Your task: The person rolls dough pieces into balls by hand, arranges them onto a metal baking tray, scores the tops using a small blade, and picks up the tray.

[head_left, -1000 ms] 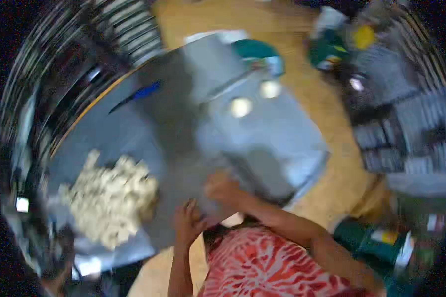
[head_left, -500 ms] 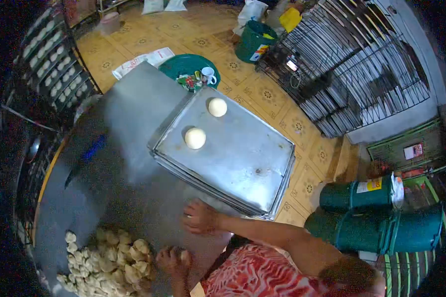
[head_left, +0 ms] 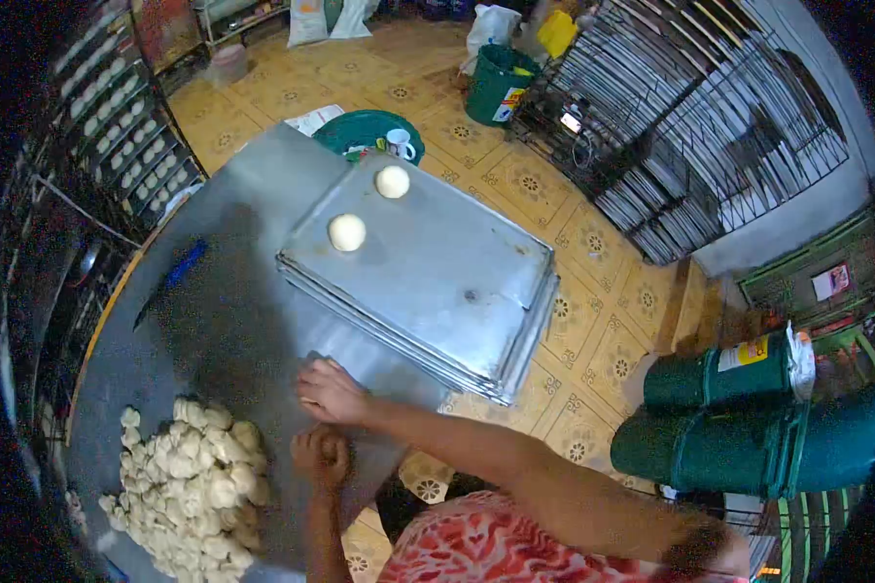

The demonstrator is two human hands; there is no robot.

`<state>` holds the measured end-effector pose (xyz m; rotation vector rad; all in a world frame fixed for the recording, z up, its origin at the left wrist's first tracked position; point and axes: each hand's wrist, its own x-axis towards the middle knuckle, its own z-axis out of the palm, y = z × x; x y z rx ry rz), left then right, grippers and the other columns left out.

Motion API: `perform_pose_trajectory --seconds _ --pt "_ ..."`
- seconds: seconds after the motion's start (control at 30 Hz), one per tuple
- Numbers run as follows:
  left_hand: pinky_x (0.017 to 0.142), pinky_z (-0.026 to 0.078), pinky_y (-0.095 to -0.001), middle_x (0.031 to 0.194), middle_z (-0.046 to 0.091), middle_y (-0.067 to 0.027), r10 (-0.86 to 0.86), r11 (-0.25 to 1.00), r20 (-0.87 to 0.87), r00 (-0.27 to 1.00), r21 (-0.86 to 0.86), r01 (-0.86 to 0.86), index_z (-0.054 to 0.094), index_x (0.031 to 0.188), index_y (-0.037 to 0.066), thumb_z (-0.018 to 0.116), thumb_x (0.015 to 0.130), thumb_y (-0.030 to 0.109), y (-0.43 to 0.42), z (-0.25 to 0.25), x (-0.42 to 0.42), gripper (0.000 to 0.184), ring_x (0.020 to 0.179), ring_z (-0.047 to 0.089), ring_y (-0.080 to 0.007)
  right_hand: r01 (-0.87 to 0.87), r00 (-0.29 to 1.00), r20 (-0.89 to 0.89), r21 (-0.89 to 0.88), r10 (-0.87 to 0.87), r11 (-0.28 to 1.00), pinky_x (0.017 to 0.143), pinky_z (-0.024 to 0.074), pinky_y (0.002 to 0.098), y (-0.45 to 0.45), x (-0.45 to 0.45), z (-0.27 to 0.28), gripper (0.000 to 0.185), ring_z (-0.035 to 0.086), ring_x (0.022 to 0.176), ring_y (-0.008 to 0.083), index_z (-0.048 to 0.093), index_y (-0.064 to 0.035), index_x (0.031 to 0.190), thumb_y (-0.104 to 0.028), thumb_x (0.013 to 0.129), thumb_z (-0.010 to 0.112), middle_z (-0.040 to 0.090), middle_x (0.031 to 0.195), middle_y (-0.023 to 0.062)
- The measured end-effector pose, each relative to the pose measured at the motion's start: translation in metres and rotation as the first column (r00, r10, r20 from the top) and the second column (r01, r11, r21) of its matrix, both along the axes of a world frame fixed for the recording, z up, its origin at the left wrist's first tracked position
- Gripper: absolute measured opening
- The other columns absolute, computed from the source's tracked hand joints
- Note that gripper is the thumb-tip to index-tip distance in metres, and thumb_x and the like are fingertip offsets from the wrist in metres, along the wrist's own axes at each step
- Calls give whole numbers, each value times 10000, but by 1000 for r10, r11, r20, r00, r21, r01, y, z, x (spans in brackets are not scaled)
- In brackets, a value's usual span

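Observation:
My right hand [head_left: 331, 391] is cupped palm down on the grey table, its fingers curled under; whatever lies beneath them is hidden. Just below it my left hand [head_left: 321, 455] is curled closed against the same surface, and I cannot see what is inside. A large heap of pale dough pieces [head_left: 194, 491] lies to the left of my left hand. Beyond my right hand rests a stack of metal baking trays [head_left: 428, 282]. Two smooth round dough balls, one nearer [head_left: 347, 232] and one farther [head_left: 393, 182], sit on the top tray.
A blue-handled knife [head_left: 183, 264] lies on the left of the table [head_left: 117, 389]. Behind the trays is a green basin [head_left: 345, 126] with a white mug [head_left: 400, 144]. Racks of dough balls [head_left: 131, 136] stand at left, green buckets [head_left: 666, 452] at right.
The view has shifted, so the trays and dough balls appear farther left and slightly higher. My hands have come closer together, both still low on the table.

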<state>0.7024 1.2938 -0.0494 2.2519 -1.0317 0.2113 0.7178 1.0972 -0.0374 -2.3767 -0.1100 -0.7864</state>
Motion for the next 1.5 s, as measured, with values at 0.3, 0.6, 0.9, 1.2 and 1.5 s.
perform_pose_trajectory --seconds 0.3,0.6,0.9,1.2,1.5 --pt "776 456 -505 854 620 -147 266 961 146 953 32 -274 675 884 53 727 872 267 53 -4 -30 221 859 581 -372 18 1000 28 -162 -13 987 757 439 419 -51 -83 0 181 538 856 250 603 -133 773 -252 780 739 504 851 42" --pt "828 446 -563 918 654 -168 429 903 -278 859 118 -413 657 864 26 684 912 203 5 7 -11 185 937 590 -428 110 971 -213 5 -107 994 852 432 444 2 -40 -4 172 539 964 286 657 -122 825 -286 816 708 576 938 48" --pt "882 485 -536 967 669 -168 305 948 -61 950 109 -298 716 978 58 733 898 257 45 -57 -9 215 938 607 -416 56 998 -32 -142 -61 988 838 436 430 -20 -32 -21 174 533 930 261 643 -121 802 -287 766 679 565 930 40" --pt "844 488 -488 909 691 -125 95 991 -175 980 -78 -110 692 932 61 716 897 141 35 14 -21 90 835 634 -374 -48 996 72 -107 56 993 740 450 413 -17 -40 -10 146 525 798 258 587 -116 745 -175 786 714 524 821 62" --pt "980 461 -540 1017 691 -91 -17 997 -267 964 -72 -2 670 1052 97 814 806 251 26 16 -10 324 958 648 -348 -78 983 -165 39 83 996 849 454 492 14 -36 -8 152 598 953 345 640 -84 902 -200 852 726 632 987 108"
